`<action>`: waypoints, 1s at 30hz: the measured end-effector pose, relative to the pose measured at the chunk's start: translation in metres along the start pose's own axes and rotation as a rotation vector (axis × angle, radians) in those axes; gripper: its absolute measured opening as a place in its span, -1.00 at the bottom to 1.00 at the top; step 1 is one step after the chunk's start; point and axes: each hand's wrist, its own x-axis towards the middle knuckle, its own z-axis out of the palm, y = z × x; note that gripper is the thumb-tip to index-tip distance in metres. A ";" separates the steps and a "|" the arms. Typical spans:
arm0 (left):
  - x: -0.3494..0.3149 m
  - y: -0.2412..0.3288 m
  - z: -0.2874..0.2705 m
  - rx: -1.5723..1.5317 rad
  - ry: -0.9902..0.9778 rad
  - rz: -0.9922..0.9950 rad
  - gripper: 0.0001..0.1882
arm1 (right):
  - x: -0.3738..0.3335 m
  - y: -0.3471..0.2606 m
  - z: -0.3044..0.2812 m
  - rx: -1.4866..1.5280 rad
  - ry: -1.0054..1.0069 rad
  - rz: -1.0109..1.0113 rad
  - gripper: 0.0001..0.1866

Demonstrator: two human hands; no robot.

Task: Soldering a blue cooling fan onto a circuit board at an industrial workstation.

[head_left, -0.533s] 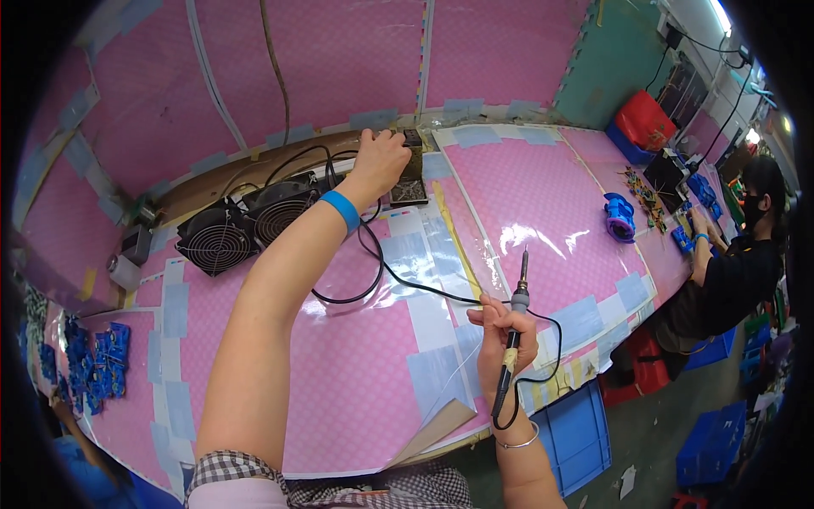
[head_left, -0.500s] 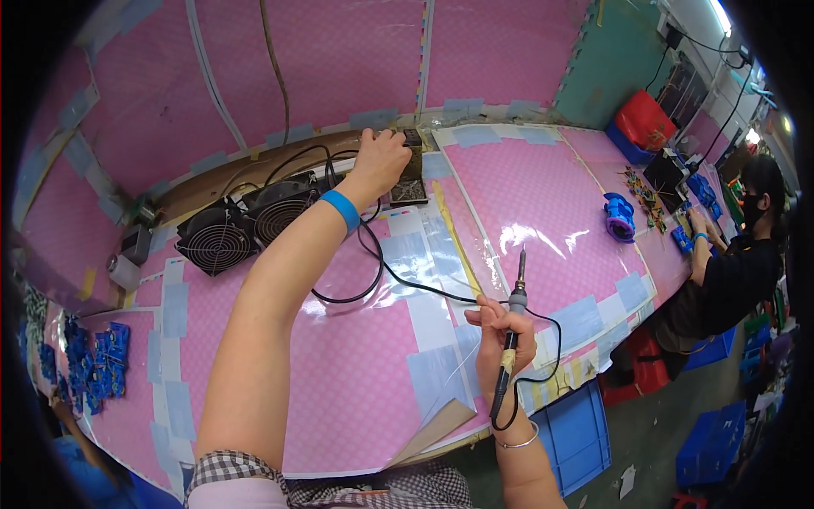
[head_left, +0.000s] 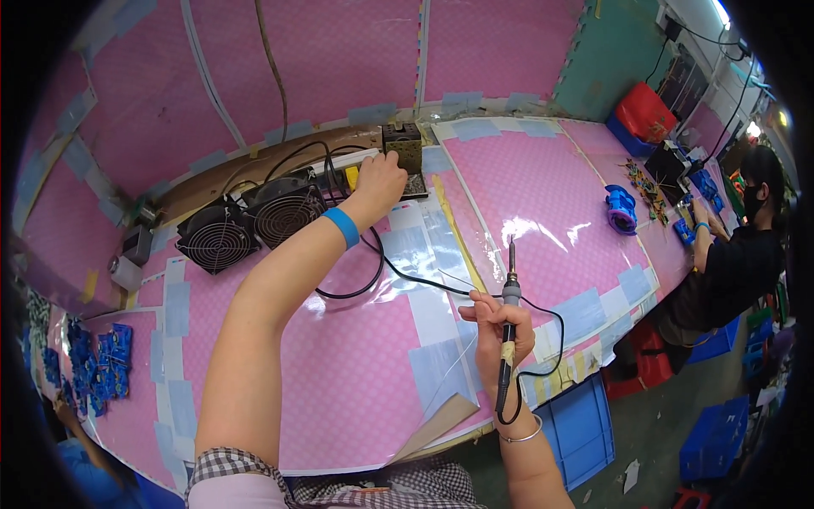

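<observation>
My right hand (head_left: 500,335) holds a soldering iron (head_left: 509,327) with a grey collar, its tip pointing up and away from me. A thin wire, probably solder, runs from between these fingers, with one end jutting out left and the rest trailing down toward the table edge. My left hand (head_left: 380,185), below a blue wristband, is at the back of the table over a small metal tray (head_left: 415,186). Its fingers are curled, and their tips are hidden. Just behind it stands a dark, worn metal box (head_left: 402,146). A yellow object (head_left: 352,176) shows beside the hand.
Two black fans (head_left: 217,239) stand left of my forearm, with black cables looping behind and below. A blue-purple part (head_left: 621,209) lies to the right. Blue pieces (head_left: 106,360) are piled at the far left. A co-worker (head_left: 729,254) sits at right, near coloured wires (head_left: 651,199).
My left hand has come down off the top of the metal box toward the tray, uncovering the box and the yellow object. The soldering iron has shifted slightly left and up.
</observation>
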 end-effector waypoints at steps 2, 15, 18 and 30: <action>0.000 -0.004 0.001 0.076 -0.026 -0.002 -0.89 | 0.000 0.000 0.001 0.011 0.000 0.006 -0.82; -0.005 -0.005 -0.006 -0.436 -0.055 -0.266 -0.77 | 0.002 -0.001 -0.001 -0.005 0.003 -0.010 -0.84; -0.007 0.004 -0.006 -0.234 -0.081 -0.172 -0.77 | 0.004 -0.001 0.001 0.018 0.032 -0.013 -0.83; 0.003 0.006 -0.009 -0.430 -0.143 -0.428 -0.72 | 0.003 0.000 0.002 0.011 0.071 -0.033 -0.83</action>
